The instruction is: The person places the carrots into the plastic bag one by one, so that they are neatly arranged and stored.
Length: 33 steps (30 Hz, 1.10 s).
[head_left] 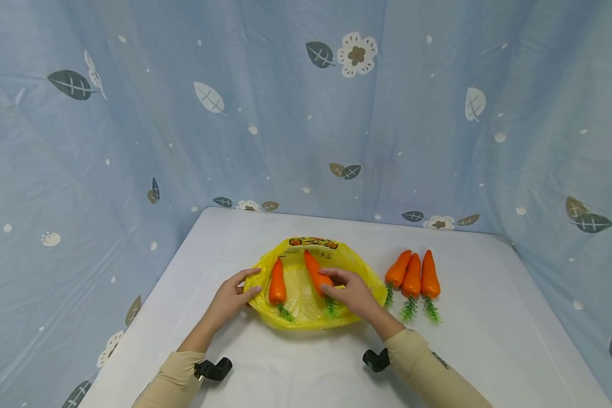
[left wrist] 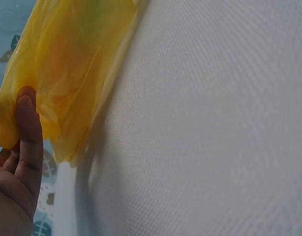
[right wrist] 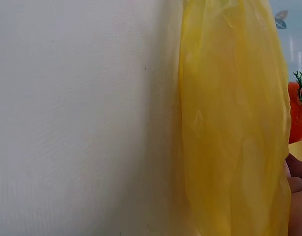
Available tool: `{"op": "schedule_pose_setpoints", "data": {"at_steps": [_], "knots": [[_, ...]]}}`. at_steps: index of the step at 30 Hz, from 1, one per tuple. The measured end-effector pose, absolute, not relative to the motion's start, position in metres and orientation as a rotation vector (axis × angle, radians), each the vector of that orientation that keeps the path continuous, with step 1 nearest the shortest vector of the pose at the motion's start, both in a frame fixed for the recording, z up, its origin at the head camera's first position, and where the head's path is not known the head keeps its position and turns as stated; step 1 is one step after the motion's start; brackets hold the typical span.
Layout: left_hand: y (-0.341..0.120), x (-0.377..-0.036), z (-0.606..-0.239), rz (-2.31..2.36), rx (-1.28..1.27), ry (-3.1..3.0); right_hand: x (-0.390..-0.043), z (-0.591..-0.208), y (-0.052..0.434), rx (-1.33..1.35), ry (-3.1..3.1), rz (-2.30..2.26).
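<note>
Carrot (head_left: 314, 273), toward far edge of table (head_left: 296, 368): likely light, firm; grip mid-body; right hand (head_left: 354, 293) pinches it, left hand (head_left: 230, 296) pinches bag (head_left: 298, 288) rim

The thin yellow bag (head_left: 297, 283) gapes wide around two orange, green-topped carrots (head_left: 277, 286), one beside the other

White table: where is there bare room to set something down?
Bare: the white table right of the three loose carrots; left of the left hand; and in front of the yellow bag, between the sleeves. Crowded: the bag, with two carrots and the right hand, and where it nears the loose carrots.
</note>
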<state>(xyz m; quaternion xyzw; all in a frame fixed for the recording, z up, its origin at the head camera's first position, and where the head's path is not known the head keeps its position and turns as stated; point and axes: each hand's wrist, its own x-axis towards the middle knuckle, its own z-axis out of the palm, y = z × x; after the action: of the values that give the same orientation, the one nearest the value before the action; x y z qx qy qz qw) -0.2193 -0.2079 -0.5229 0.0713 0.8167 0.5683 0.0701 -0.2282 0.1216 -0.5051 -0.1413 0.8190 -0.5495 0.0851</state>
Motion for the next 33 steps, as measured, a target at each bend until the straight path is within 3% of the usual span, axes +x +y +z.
{"op": "schedule_pose_setpoints", "data": {"at_steps": [33], "knots": [[-0.206,-0.216,-0.521,1.702,0.238,2.476,-0.239,-0.526,0.089,-0.371,2.451,-1.636]]}}
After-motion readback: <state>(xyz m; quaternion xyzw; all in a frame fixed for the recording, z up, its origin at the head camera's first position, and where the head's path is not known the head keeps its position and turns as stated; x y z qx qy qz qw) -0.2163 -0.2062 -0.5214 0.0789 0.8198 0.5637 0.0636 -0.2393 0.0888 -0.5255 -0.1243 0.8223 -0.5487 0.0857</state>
